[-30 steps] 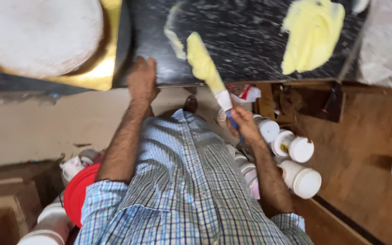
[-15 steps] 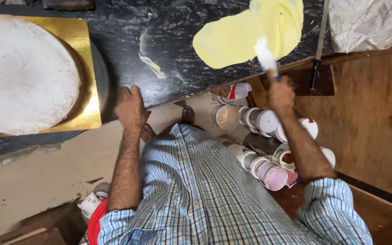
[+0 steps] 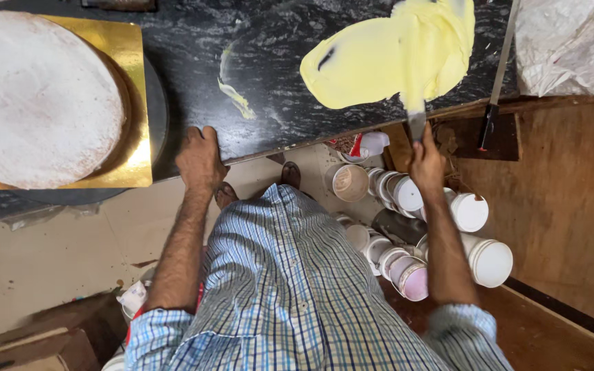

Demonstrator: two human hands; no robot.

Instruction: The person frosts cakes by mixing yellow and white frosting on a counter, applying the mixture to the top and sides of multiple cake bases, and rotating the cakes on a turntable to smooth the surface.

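Spreading wider, soft yellow icing smears under the spatula; right hand fingers grip its handle, left hand presses open on the desk.

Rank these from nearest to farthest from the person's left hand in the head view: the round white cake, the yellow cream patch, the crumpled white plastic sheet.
Measured from the left hand at the counter edge:
1. Round white cake, on its gold board, to the hand's left.
2. Yellow cream patch, spread on the dark counter, to the right.
3. Crumpled white plastic sheet, far right corner.
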